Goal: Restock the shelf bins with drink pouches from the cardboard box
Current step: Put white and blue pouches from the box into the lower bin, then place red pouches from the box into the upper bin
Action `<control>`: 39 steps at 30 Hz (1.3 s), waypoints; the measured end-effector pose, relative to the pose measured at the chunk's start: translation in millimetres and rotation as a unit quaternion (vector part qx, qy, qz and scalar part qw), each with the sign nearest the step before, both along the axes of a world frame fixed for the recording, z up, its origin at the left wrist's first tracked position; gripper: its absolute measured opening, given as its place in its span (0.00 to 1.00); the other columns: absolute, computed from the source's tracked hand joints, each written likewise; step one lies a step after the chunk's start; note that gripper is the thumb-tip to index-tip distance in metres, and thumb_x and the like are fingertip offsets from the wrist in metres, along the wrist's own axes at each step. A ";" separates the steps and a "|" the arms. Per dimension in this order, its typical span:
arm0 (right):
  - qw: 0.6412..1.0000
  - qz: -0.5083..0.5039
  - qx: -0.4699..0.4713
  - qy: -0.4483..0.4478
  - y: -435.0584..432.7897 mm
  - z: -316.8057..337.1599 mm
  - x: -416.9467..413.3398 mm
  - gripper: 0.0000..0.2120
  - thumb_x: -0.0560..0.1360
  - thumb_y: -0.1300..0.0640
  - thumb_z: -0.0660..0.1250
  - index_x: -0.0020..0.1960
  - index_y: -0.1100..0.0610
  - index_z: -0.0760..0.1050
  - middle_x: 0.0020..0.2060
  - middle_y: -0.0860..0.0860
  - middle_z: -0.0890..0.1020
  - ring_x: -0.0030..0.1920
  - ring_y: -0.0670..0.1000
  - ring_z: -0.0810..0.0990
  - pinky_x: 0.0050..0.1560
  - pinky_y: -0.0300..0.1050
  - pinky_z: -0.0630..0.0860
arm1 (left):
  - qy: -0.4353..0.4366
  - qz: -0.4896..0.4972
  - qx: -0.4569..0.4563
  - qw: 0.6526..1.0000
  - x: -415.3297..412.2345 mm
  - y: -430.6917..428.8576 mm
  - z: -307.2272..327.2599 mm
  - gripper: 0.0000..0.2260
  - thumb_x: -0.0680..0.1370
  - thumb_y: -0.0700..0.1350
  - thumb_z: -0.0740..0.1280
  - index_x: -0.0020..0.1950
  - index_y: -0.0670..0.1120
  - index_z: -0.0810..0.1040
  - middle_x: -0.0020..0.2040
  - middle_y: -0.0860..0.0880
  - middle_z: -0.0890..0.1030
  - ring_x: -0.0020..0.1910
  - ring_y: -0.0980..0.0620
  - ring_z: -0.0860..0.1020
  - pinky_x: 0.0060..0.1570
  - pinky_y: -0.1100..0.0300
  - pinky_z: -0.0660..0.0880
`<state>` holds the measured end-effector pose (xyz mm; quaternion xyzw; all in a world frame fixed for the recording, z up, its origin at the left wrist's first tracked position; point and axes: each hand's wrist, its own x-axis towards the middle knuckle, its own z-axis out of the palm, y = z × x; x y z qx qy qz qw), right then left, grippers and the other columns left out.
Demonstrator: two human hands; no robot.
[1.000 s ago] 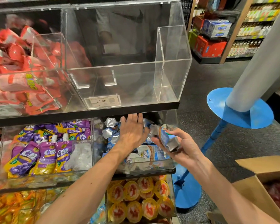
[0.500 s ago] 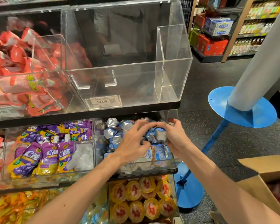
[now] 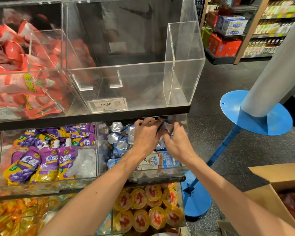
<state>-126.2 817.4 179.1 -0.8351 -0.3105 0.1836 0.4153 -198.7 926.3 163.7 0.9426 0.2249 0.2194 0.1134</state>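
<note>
Both my hands reach into the clear middle-shelf bin (image 3: 183, 171) that holds blue and silver drink pouches (image 3: 119, 142). My left hand (image 3: 146, 133) and my right hand (image 3: 176, 142) curl their fingers together round one blue and silver pouch (image 3: 166, 127) at the back of the bin, just under the black shelf edge. More blue and white pouches (image 3: 160, 163) lie flat at the bin's front. The open cardboard box (image 3: 269, 189) stands at the lower right, with reddish packs showing inside.
Above is an empty clear bin (image 3: 184, 68) with a 14.90 price tag (image 3: 107, 104). Red pouches (image 3: 22, 79) fill the top-left bin, purple pouches (image 3: 41, 164) the one left of my hands. Yellow jelly cups (image 3: 146, 210) sit below. A blue stand (image 3: 255, 114) rises on the right.
My right hand brought the blue and silver pouch from in front of the bin up into its back. My left hand moved from resting flat on the pile to gripping the same pouch.
</note>
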 end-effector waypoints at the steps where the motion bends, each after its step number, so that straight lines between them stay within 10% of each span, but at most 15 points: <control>1: 0.999 0.009 -0.035 0.000 1.1 -1.0 -0.6 0.13 0.79 0.60 0.61 0.63 0.64 0.68 0.59 0.59 0.73 0.61 0.58 0.73 0.63 0.54 0.73 | 0.022 0.000 0.002 1.000 2.6 1.6 -1.2 0.14 0.80 0.47 0.67 0.64 0.49 0.79 0.59 0.49 0.83 0.68 0.49 0.71 0.63 0.51 0.59; 13: 0.989 0.098 -0.097 -0.054 3.7 -4.5 13.9 0.32 0.75 0.66 0.62 0.78 0.60 0.56 0.72 0.56 0.64 0.74 0.58 0.58 0.70 0.44 0.60 | 0.203 0.049 0.000 0.978 31.2 9.9 -6.6 0.19 0.80 0.57 0.61 0.70 0.55 0.70 0.70 0.50 0.70 0.70 0.47 0.64 0.66 0.48 0.61; 20: 0.995 0.012 0.071 -0.063 -74.5 1.6 -31.2 0.12 0.76 0.64 0.66 0.58 0.58 0.80 0.51 0.47 0.81 0.54 0.46 0.80 0.56 0.38 0.76 | -0.132 -0.093 -0.149 0.975 -18.4 -35.5 -8.4 0.05 0.75 0.42 0.70 0.49 0.44 0.85 0.47 0.45 0.81 0.46 0.48 0.80 0.51 0.58 0.73; 26: 0.981 -0.150 0.123 0.016 -189.4 -7.5 -33.6 0.07 0.77 0.63 0.66 0.48 0.52 0.81 0.44 0.44 0.84 0.46 0.38 0.80 0.44 0.29 0.76 | -0.138 -0.222 -0.259 0.930 4.2 -144.6 27.1 0.04 0.76 0.44 0.71 0.48 0.45 0.83 0.41 0.52 0.81 0.37 0.57 0.78 0.40 0.69 0.72; 39: 0.888 -0.438 -0.029 0.137 -524.3 -170.1 74.6 0.08 0.77 0.63 0.65 0.51 0.53 0.80 0.43 0.48 0.84 0.44 0.50 0.81 0.46 0.44 0.76 | 0.298 -0.399 -0.258 0.828 220.9 -480.8 -124.4 0.14 0.74 0.51 0.63 0.52 0.46 0.82 0.45 0.45 0.82 0.46 0.46 0.80 0.47 0.55 0.76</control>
